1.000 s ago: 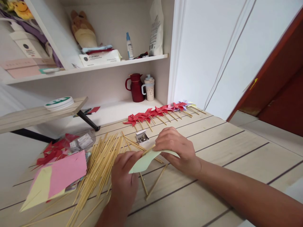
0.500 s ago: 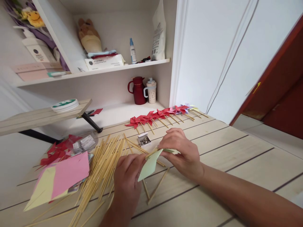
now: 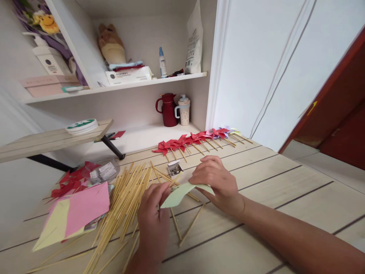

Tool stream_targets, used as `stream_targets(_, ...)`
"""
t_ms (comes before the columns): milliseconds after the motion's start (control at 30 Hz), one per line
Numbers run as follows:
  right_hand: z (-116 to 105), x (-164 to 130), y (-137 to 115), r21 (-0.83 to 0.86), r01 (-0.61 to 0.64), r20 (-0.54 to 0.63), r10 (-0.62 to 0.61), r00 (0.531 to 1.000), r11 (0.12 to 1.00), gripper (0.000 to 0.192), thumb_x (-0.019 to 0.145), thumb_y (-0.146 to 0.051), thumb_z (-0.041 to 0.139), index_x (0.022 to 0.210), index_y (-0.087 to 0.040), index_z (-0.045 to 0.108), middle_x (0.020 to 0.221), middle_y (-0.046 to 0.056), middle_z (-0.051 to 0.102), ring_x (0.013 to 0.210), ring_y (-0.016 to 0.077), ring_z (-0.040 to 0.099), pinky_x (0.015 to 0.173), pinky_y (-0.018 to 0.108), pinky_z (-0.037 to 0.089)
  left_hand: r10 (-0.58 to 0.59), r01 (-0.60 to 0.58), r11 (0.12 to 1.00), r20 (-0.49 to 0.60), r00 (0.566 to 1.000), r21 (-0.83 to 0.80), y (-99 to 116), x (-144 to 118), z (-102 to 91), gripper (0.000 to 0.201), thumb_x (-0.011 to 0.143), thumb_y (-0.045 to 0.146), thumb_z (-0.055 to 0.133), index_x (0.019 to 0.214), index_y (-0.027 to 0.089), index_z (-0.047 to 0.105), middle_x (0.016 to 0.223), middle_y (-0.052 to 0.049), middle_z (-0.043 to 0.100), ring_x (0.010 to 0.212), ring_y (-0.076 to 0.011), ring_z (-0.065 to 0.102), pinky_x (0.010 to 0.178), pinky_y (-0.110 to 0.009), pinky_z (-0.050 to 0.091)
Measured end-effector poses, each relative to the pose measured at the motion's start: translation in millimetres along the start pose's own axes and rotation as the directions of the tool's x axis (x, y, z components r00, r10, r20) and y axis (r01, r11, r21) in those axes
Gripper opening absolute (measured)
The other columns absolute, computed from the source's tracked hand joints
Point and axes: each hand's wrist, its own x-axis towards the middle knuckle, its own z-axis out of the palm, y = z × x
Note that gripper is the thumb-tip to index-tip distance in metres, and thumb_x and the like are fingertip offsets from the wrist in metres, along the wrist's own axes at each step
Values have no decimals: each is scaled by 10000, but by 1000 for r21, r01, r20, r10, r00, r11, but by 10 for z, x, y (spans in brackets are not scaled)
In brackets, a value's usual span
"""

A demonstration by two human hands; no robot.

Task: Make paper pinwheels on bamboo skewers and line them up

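Observation:
A light green sheet of paper (image 3: 178, 195) is held up over the table between my two hands, bent so that it droops at the left. My left hand (image 3: 154, 207) pinches its left side. My right hand (image 3: 216, 180) grips the right side from above, fingers curled over it. Part of a thin wooden stick (image 3: 175, 179) shows just behind the paper; which hand holds it, I cannot tell. Beyond the hands stands a small open box of metal pins (image 3: 175, 169). Two loose sticks (image 3: 191, 226) lie on the table below the paper.
A heap of wooden sticks (image 3: 122, 209) lies left of my hands. Farther left are pink paper (image 3: 88, 207), yellow paper (image 3: 54, 228) and red pieces (image 3: 70, 182). Finished pinwheels (image 3: 182, 142) line the table's back edge. A small raised shelf (image 3: 54, 139) stands at left, before a jug (image 3: 169, 110).
The green paper has swung from hanging steeply to a flatter, arched pose. My left fingers have shifted on its left side; my right hand stays nearly in place. The view has shifted slightly.

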Motion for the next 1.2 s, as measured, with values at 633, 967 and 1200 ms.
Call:
stream_targets(633,25,-2,15,111,14,63,-21,998,994,97,918,-184,630,957,-241,698,778,24,738,751,188,688,820,413,521,-523,550,618,229,821,-562,69,116,21,412,787,501,740,967,131,743,595,25,549,519,-88,453,499,-215,344)
stream_targets(967,69,-57,31,279,-322,65,317,946,905,47,880,-261,711,857,-223,728,784,45,728,786,201,666,760,382,536,-499,572,528,316,807,-628,-47,122,31,362,815,475,722,949,139,714,653,-4,655,514,-104,550,545,-240,431)
stream_targets(1200,180,-105,61,588,-705,249,741,624,396,230,719,-348,841,751,-176,693,722,14,726,637,148,647,575,268,518,-502,562,519,303,810,-644,-72,145,43,360,811,460,730,965,134,728,775,-32,704,563,-99,562,553,-236,432)
